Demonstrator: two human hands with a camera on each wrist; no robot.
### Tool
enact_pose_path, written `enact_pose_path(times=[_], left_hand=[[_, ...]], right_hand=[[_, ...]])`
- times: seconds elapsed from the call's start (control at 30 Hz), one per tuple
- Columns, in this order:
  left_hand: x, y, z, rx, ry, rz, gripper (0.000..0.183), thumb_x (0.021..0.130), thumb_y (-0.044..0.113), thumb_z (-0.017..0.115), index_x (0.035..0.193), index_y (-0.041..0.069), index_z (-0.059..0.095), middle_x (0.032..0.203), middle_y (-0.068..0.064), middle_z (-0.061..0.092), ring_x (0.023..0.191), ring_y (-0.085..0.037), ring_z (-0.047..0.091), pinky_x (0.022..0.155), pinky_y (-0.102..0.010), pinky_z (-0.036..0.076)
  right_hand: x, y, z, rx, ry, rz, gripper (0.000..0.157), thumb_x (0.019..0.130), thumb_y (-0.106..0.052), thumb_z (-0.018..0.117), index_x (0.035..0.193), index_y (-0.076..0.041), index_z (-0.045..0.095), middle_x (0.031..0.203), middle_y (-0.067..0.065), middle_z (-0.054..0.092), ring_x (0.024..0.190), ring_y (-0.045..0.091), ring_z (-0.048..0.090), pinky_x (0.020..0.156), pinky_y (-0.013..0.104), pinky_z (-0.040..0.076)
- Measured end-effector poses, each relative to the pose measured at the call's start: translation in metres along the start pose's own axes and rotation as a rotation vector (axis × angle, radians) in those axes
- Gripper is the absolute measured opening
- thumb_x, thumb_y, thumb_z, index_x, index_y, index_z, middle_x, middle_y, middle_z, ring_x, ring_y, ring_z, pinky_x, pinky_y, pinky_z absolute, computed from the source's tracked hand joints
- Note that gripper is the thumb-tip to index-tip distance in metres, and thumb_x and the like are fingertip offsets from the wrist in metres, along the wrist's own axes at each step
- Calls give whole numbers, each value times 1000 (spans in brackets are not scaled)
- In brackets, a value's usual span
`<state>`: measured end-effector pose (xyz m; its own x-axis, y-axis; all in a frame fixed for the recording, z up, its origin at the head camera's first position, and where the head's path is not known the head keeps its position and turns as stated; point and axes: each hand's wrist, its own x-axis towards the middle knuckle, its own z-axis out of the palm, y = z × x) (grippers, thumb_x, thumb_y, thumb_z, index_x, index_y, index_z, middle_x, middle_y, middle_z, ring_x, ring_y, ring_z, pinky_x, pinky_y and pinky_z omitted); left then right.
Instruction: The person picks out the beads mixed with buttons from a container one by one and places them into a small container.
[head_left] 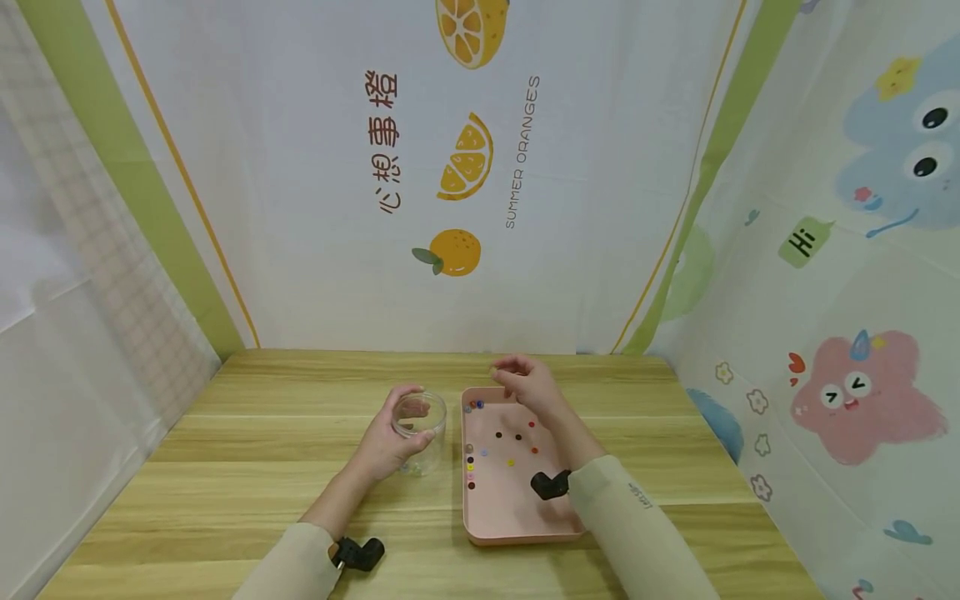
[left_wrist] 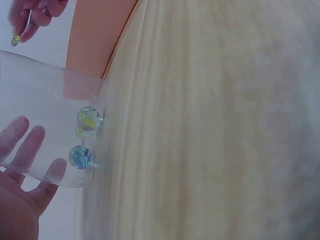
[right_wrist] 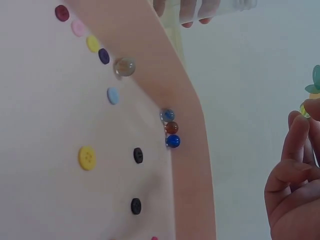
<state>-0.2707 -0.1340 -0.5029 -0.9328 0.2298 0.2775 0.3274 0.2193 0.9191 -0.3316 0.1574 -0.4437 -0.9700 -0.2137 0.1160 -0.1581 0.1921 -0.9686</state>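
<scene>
My left hand (head_left: 381,443) grips a clear, open-topped jar (head_left: 431,450) round its side, upright on the table just left of a pink tray (head_left: 517,510). Inside the jar lie a clear marble with a yellow swirl (left_wrist: 89,118), a blue-swirled marble (left_wrist: 80,157) and a third yellowish one, partly hidden. Over the tray's far end, my right hand (head_left: 531,390) pinches a yellow-green glass marble (right_wrist: 304,110) between thumb and fingertip. In the left wrist view this marble (left_wrist: 16,39) shows just above the jar's mouth.
Along the tray's left wall sit a dark blue marble (right_wrist: 173,141), a brown one (right_wrist: 171,127), a pale blue one (right_wrist: 167,115) and a clear one (right_wrist: 125,66). Several buttons, including a yellow one (right_wrist: 87,158) and a black one (right_wrist: 138,155), are scattered on its floor. Everything stands on a wooden table (head_left: 247,467).
</scene>
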Motion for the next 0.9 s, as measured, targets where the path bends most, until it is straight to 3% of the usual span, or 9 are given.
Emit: enact_pose_path(times=[0.13,0.43,0.67,0.9], left_hand=[[0,1,0,0,6,-11,75,89,13,81,155,15,45,143,-29,65,134,-39,62,111,-58,50],[0,2,0,-6,-5,-25,78,90,15,81,157,10,42,145,-31,62,133,-45,60,106,-50,53],[1,3,-1,-15,-1,-15,75,90,13,81,156,14,44,145,-31,63,135,-42,60,111,-61,50],[-2,3,0,-24,1,-26,77,91,12,81,158,10,43,146,-30,62,137,-41,60,113,-61,49]], right_hand=[[0,-5,-1,9,2,0,29,103,-19,73,128,-4,74,97,-3,67,74,15,59,59,24,42],[0,-12,0,49,-8,-16,30,104,-19,72,129,-3,71,98,-4,68,74,14,59,59,25,42],[-1,-19,3,56,-17,-34,30,104,-19,73,128,-2,71,97,-6,68,74,13,60,59,25,43],[-5,-28,6,59,-41,-70,28,106,-19,72,129,-3,73,101,4,71,73,13,60,58,24,42]])
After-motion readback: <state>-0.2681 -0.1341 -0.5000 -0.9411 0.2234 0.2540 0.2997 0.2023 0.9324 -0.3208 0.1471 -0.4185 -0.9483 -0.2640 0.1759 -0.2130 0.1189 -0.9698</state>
